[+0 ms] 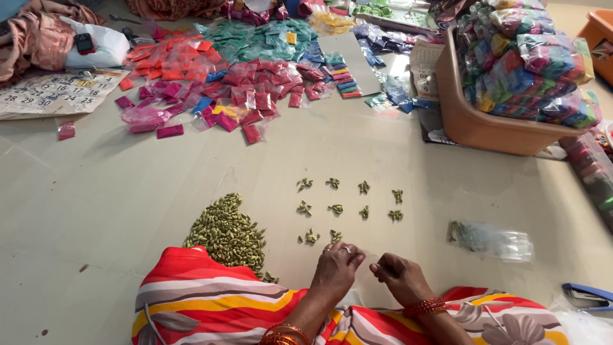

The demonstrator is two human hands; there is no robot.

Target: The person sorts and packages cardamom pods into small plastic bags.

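A heap of green cardamom pods [228, 235] lies on the floor in front of me, to the left. To its right, small clusters of pods [348, 207] are laid out in neat rows. My left hand [336, 268] and my right hand [400, 276] rest low on the floor just below the bottom row, fingers curled and pinched together, almost touching each other. Whether they hold pods I cannot tell. Both wrists wear orange-red bangles. My striped red, yellow and white garment [211, 300] fills the bottom edge.
A bundle of small clear plastic pouches [495, 239] lies right of the rows. Farther back, pink, red, green and blue sachets [236, 76] are spread out. A brown tub [476, 121] of filled colourful packets stands at right. A calendar sheet [57, 92] lies at left, a blue stapler [587, 297] at lower right.
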